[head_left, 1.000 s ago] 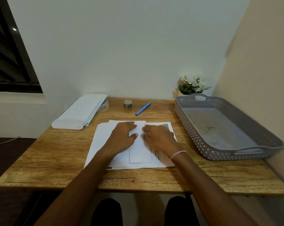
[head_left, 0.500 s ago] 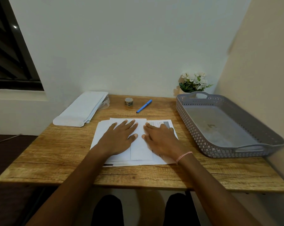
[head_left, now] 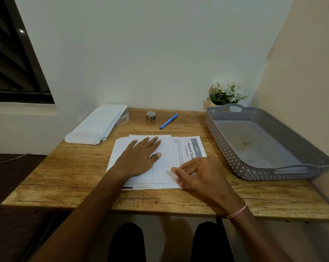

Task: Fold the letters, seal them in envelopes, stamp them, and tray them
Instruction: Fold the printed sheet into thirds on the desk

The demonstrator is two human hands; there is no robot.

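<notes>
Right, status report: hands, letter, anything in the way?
Left hand flat on folded letter. Right hand blurred at its near edge, grip unclear. Pen, small roll lie behind.

Bare forearms, pink-white string bracelet, dark trousers

White letters on a wood-grain desk, blue pen, grey perforated tray.

hidden: our left hand covers much of the folded letter | blurred: right hand at its fingertips, so we cannot tell if they touch paper | too small: body text on the printed sheet; pattern on the small roll | hidden: base of the flowers behind the tray | cut off: window at left edge
</notes>
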